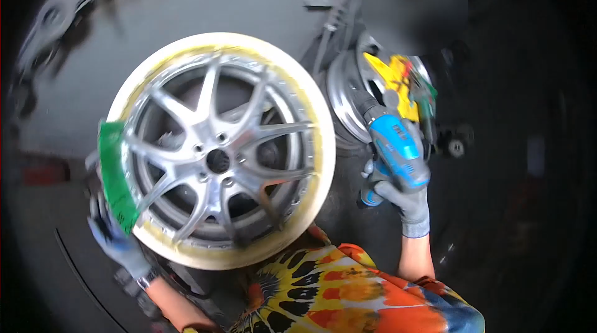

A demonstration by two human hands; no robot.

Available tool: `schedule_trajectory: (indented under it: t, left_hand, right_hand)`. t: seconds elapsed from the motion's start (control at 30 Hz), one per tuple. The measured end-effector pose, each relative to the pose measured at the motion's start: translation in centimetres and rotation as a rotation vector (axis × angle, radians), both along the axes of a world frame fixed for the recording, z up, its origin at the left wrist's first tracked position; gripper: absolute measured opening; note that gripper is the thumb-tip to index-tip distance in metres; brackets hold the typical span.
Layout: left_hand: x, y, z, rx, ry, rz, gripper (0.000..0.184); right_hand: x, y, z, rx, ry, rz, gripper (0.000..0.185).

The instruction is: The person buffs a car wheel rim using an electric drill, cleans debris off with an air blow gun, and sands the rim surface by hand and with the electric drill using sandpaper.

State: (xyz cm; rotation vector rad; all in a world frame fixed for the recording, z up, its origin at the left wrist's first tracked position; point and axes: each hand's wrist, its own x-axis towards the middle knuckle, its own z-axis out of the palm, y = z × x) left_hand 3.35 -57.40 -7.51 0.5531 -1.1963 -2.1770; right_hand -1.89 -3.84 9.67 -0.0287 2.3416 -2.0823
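Observation:
A large silver multi-spoke alloy wheel (217,131) with a cream-and-yellow outer rim lies face up in front of me. A green strip (116,174), perhaps abrasive sheet, lies over its left edge. My left hand (117,236), in a grey-blue glove, is beside the lower end of this strip at the wheel's edge. Its fingers look stretched out; the thumb is hard to make out. My right hand (410,205), also gloved, is closed round the handle of a blue cordless drill (398,149). The drill's dark chuck points up and left, apart from the large wheel.
Behind the drill stands another silver wheel (345,93), with a yellow object (398,81) and a green-and-dark tool (426,109) on it. Cables (329,28) run down behind that wheel. A red item (46,172) is at the far left.

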Motion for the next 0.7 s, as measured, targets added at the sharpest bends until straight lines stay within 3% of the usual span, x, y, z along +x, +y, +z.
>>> schedule_trajectory:
  t: [0.03, 0.07, 0.2, 0.27, 0.33, 0.47, 0.53, 0.7]
  left_hand:
    - [0.7, 0.5, 0.2, 0.123, -0.075, 0.083, 0.059]
    - [1.8, 0.8, 0.6, 0.185, -0.109, 0.202, 0.059]
    - [6.8, 1.6, -0.4, 0.277, -0.294, 0.363, 0.065]
    - [10.4, -0.6, -2.8, 0.241, -0.332, 0.411, 0.056]
    - [10.3, 1.1, -1.4, 0.215, -0.385, 0.546, 0.057]
    - [13.2, 1.8, 0.5, 0.192, -0.332, 0.577, 0.057]
    - [14.3, 2.8, 1.3, 0.065, -0.329, 0.552, 0.057]
    - [15.9, 4.5, 1.4, 0.019, -0.309, 0.552, 0.058]
  right_hand:
    - [1.2, 1.5, -0.1, 0.035, -0.086, -0.052, 0.098]
    - [2.2, 4.3, -0.9, 0.561, 0.065, -0.106, 0.094]
    - [2.2, 11.2, -3.8, 0.713, 0.102, -0.065, 0.089]
    - [1.0, 15.0, -5.6, 0.986, 0.137, -0.102, 0.083]
    - [-1.7, 19.5, -8.9, 1.151, 0.132, -0.103, 0.079]
    - [-5.0, 25.9, -12.8, 1.138, -0.045, -0.147, 0.077]
    - [-6.7, 27.2, -13.5, 1.259, -0.063, -0.143, 0.078]
    - [-9.7, 29.1, -15.5, 1.292, -0.056, -0.091, 0.08]
